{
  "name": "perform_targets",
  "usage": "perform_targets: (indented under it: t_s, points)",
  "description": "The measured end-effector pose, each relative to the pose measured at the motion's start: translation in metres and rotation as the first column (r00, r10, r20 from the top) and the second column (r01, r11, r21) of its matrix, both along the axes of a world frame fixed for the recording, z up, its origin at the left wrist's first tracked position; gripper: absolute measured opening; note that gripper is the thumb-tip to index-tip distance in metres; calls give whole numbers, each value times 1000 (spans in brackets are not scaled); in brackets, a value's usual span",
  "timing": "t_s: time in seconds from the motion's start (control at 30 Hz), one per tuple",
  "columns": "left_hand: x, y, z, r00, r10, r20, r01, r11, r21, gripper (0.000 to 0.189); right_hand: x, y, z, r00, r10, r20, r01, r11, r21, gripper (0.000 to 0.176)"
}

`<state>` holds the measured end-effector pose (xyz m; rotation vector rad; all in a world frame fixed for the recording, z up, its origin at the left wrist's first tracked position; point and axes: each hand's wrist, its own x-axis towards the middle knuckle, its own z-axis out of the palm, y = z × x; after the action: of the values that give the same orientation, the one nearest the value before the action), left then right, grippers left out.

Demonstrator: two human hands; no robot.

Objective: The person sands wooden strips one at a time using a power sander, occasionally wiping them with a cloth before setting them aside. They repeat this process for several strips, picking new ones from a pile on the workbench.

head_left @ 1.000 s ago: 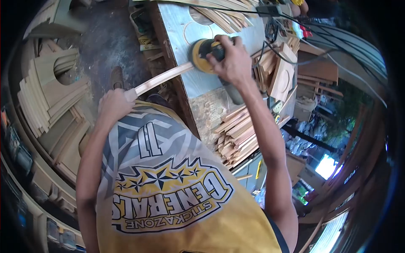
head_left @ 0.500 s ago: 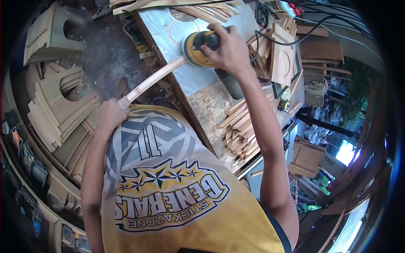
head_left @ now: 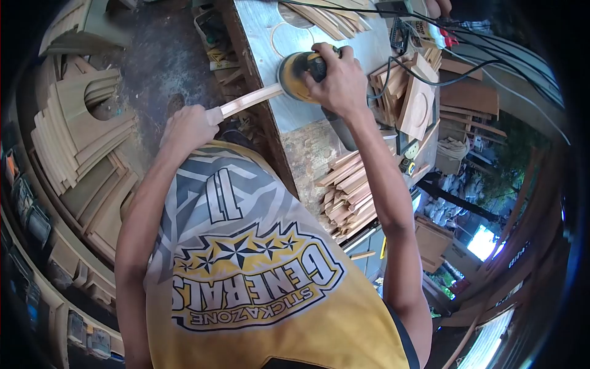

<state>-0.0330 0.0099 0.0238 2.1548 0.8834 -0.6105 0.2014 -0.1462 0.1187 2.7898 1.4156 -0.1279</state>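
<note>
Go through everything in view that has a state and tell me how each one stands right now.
left hand: closed around the near end of the wood strip.
right hand: gripping the sander from above.
sander: pad down on the strip's far end; running or not, cannot tell.
wood strip: bridges from the bench top out past its edge.
offcut stack: piled loosely on the bench's right side.
</note>
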Motion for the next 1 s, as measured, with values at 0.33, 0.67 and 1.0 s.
perform_targets:
  t_s: [0.33, 0.67, 1.0]
  points:
    - [8, -8, -1, 1000, -23, 8, 24, 1000, -19, 40, -40, 20, -5, 998, 51, -44, -49, 998, 48, 48]
    - [20, -19, -6, 998, -49, 36, 51, 998, -45, 37, -43, 25, -5, 990, 124, -62, -123, 992, 13, 48]
    - [20, -18, -6, 993, -100, 55, 103, 994, -41, 31, -39, 7, -3, 996, -6, -84, 8, 1000, 28, 51]
